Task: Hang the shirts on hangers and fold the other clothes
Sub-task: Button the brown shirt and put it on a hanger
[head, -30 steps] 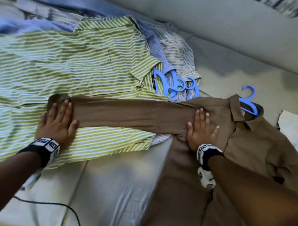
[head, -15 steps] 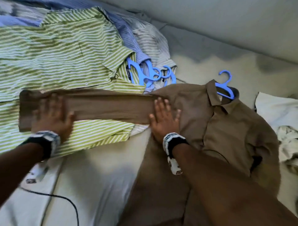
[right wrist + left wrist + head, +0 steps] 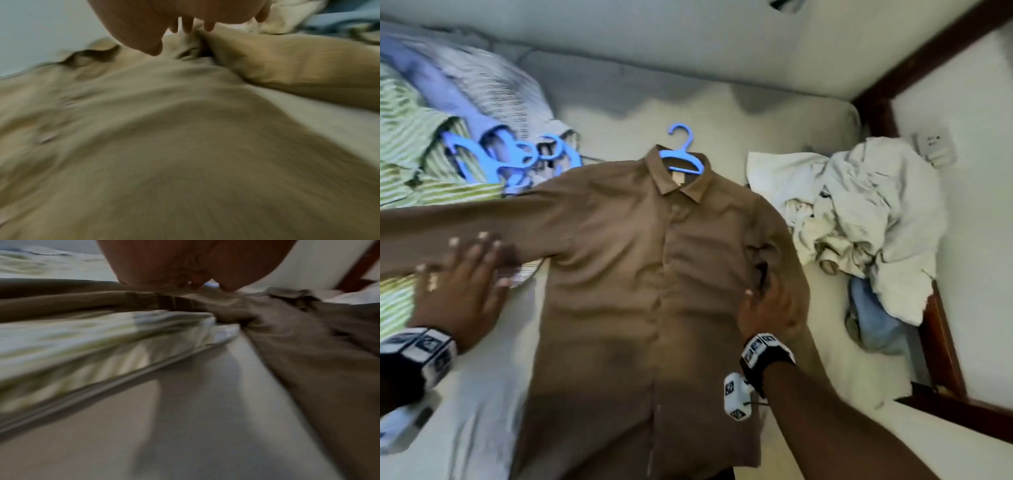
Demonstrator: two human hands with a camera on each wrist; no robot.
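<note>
My left hand (image 3: 460, 284) lies flat with fingers spread straight, pressing on the outstretched sleeve of a brown shirt (image 3: 640, 281). My right hand (image 3: 770, 305) rests at the shirt's other side, near the armpit where the second sleeve is folded in; its fingers curve down into the cloth, but I cannot tell whether they pinch the fabric or only touch it. In the right wrist view the fingertips (image 3: 188, 27) hang just above a crease in the brown cloth.

The brown shirt lies face up and buttoned in the middle of the white bed (image 3: 493, 394), collar away from me, with a blue hanger (image 3: 683, 156) inside the neck and its hook sticking out beyond the collar. Its spread sleeve crosses a green striped shirt (image 3: 410, 137) lying to the left. Beyond that are a pale blue shirt (image 3: 445, 92) and a grey striped shirt (image 3: 506, 92), with more blue hangers (image 3: 513, 161) showing at their collars. To the right of the brown shirt sits a crumpled pile of white clothes (image 3: 866, 205), with a light blue garment (image 3: 876, 322) beside it at the bed's dark wooden frame (image 3: 941, 346).
</note>
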